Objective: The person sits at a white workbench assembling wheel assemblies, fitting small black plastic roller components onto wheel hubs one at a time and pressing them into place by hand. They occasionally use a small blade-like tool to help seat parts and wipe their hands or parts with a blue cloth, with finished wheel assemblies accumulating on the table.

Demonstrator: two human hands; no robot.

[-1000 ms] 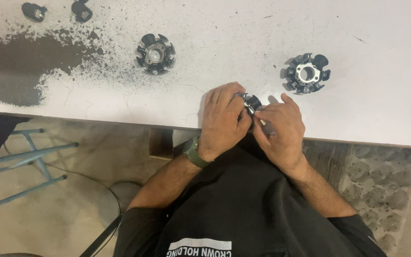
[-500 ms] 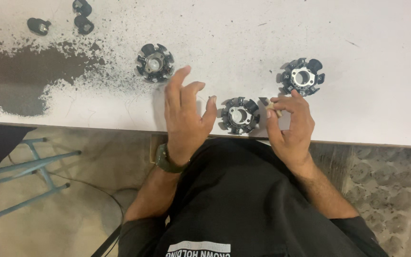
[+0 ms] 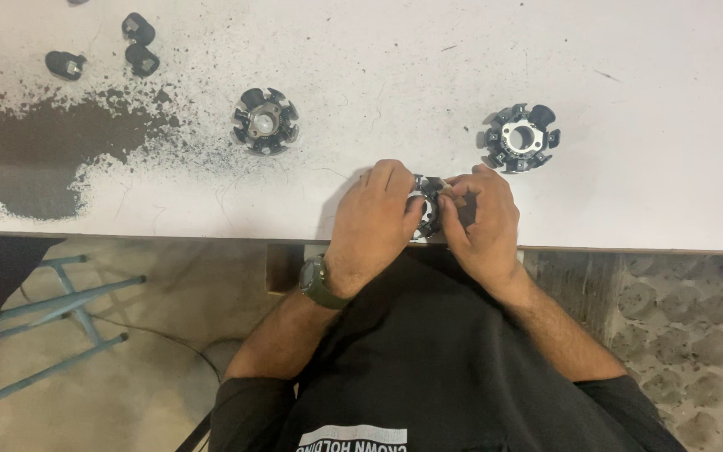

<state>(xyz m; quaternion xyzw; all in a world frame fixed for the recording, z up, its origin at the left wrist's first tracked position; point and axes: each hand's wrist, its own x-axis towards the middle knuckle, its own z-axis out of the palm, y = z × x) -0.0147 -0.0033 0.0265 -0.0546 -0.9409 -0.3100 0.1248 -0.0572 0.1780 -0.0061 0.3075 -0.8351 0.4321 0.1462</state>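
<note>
Both my hands meet at the near edge of a white table (image 3: 646,125). My left hand (image 3: 376,219) and my right hand (image 3: 483,222) close from either side on a round black toothed metal part (image 3: 430,201), mostly hidden between the fingers. My right fingers pinch a small piece at its top. A dark watch sits on my left wrist (image 3: 315,283).
Two more round black toothed parts lie on the table, one at the centre left (image 3: 264,120) and one at the right (image 3: 520,138). Three small black caps (image 3: 137,42) lie at the far left by a dark worn patch (image 3: 35,159). A blue metal frame (image 3: 52,310) stands on the floor.
Half a second ago my hands were apart with the toothed part lying open on the table between them. Now both hands have closed over it again.
</note>
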